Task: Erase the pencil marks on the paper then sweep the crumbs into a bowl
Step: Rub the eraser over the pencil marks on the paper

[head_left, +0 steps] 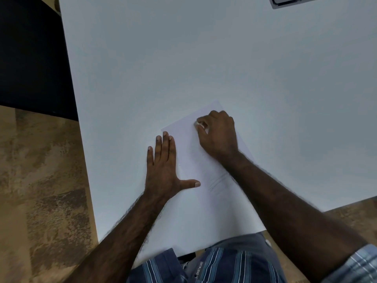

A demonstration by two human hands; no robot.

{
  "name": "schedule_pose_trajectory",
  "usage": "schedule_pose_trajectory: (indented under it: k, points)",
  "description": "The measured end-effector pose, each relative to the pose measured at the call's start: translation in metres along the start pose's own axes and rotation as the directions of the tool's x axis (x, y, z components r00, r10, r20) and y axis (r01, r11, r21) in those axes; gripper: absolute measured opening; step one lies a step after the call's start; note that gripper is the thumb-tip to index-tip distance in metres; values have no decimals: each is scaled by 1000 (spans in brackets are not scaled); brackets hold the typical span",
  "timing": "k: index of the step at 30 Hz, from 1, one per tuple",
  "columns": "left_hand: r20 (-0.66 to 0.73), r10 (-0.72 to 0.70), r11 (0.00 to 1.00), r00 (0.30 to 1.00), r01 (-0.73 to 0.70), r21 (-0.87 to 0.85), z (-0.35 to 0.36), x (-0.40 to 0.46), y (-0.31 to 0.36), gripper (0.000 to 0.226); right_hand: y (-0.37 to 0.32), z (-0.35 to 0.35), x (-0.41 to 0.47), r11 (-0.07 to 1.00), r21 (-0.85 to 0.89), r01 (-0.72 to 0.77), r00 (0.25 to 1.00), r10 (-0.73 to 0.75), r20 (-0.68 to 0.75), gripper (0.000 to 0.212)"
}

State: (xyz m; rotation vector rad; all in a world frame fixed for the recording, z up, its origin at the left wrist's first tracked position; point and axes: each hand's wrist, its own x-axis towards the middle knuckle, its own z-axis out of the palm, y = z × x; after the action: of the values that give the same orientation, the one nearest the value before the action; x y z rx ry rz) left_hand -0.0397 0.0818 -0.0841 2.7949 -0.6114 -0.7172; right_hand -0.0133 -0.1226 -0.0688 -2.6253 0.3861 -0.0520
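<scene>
Right hand [217,135]: pinched the eraser [199,125] at the paper's [193,211] far end.
Left hand [163,166]: lay flat, fingers spread, on the paper's left edge.
Pencil marks [219,182]: sat nearer the person than the eraser, slanting.
Bowl: not seen.

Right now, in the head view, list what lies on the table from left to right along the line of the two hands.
Bare table → left hand, flat on the paper's left edge → paper → eraser → right hand gripping it → bare table again.
</scene>
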Motion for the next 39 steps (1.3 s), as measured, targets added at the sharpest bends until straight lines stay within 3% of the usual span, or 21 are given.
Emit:
schedule_pose_trajectory:
  k: [5, 11, 14, 16, 19, 21, 27, 29, 33, 35, 39]
  points:
    - [31, -48, 997, 998, 46, 62, -10, 3, 7, 161, 14, -3, -33, 1000, 3, -13, 1000, 13, 24, 16]
    - [49, 125, 990, 991, -122, -64, -26, 25, 14, 149, 13, 2, -34, 999, 32, -12, 1000, 12, 15, 16]
    - [82, 122, 991, 989, -117, -57, -28, 34, 16, 155, 12, 0, -37, 1000, 26, 0, 1000, 0, 5, 17]
    - [66, 112, 992, 992, -108, -65, -27, 34, 15, 154, 5, 3, -47, 997, 31, 70, 997, -71, 28, 16]
    - [22, 120, 991, 993, -118, -58, -25, 34, 12, 141, -5, 13, -66, 955, 29, 296, 945, -297, 139, 18]
    - [36, 115, 992, 993, -113, -53, -26, 34, 13, 146, -1, 10, -59, 938, -27, 346, 932, -340, 128, 19]
    - [100, 86, 996, 991, -82, -37, -28, 40, 14, 157, 15, -5, -12, 991, -134, -25, 999, 20, -44, 21]
    - [100, 80, 997, 992, -80, -8, -28, 42, 17, 158, 3, 0, -25, 994, -105, 4, 1000, -6, -18, 21]
    - [85, 54, 995, 995, -60, 76, -29, 45, 25, 157, -9, 9, -57, 972, -81, 222, 974, -217, 73, 25]
    - [102, 46, 993, 994, -56, 104, -29, 47, 26, 161, 1, 6, -40, 978, -138, 157, 988, -155, 26, 26]
    - [126, 50, 993, 991, -63, 98, -30, 47, 25, 161, 16, -6, -1, 975, -191, -118, 991, 105, -79, 26]
